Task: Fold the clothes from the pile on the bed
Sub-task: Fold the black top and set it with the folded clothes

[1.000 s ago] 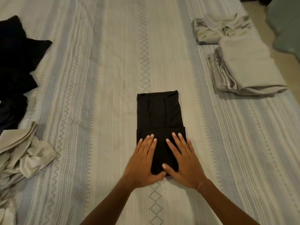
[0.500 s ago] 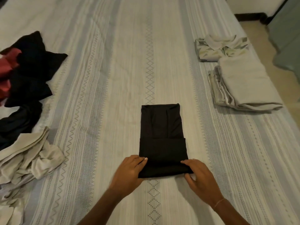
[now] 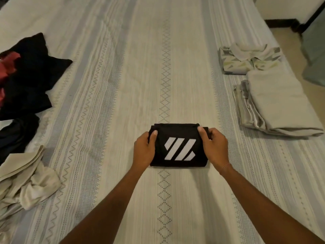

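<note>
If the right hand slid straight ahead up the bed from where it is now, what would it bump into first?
Probably nothing soon. The right hand, gripping the folded black garment, points up the bare striped bedspread. The folded beige stack lies off to its right, likely outside that line.

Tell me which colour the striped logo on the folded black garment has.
White: slanted white stripes on the folded black fabric garment, seen best in the head view.

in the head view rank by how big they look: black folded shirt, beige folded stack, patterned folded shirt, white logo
1. beige folded stack, clearly largest
2. black folded shirt and patterned folded shirt look about alike; the patterned one lies farther off, so I won't rank them
3. white logo, smallest
</note>
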The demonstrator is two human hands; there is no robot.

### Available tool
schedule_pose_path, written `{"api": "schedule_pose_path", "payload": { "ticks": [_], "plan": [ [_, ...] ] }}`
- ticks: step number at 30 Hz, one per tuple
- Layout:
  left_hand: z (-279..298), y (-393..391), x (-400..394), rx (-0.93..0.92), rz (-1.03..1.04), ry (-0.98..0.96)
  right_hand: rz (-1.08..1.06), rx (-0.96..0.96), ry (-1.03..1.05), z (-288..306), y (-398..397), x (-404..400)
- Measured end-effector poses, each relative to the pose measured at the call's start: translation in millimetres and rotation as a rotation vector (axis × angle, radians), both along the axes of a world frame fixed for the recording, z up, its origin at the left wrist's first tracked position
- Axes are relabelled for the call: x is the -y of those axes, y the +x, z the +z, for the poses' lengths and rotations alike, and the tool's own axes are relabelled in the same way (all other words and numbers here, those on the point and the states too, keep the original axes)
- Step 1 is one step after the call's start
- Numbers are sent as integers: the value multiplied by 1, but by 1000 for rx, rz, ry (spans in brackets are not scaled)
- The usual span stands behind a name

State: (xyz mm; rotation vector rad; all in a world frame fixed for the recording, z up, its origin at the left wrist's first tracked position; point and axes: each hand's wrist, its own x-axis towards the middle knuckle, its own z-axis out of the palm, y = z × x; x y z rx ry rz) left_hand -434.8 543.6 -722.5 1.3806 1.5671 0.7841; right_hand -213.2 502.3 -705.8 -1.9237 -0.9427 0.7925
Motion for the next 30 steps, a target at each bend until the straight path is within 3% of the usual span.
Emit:
{"api": "schedule_pose_path", "payload": {
  "ticks": [5, 9, 12, 15, 17, 20, 28, 30],
  "plan": [
    [-30, 23, -38, -275, 85, 19, -31, 151, -166, -32, 8, -47],
    [-35, 28, -41, -623, 86, -2, -48, 304, -202, -49, 7, -52],
    [-32, 36, -31, -729, 56, 314, 10, 515, 53, -51, -8, -35],
    [-42, 44, -21, -743, -388, 624, 256, 689, 111, -61, -33, -17],
    [-59, 41, -19, -768, -556, 539, 381, 737, 20, -78, -41, -13],
    [-79, 34, -19, -746, -519, 385, 460, 783, -74, -96, -34, -14],
    [-79, 37, -20, -736, -491, 333, 485, 814, -151, -94, -32, -16],
    [-70, 40, -18, -773, -405, 302, 505, 787, -153, -92, -31, -16]
  ]
}}
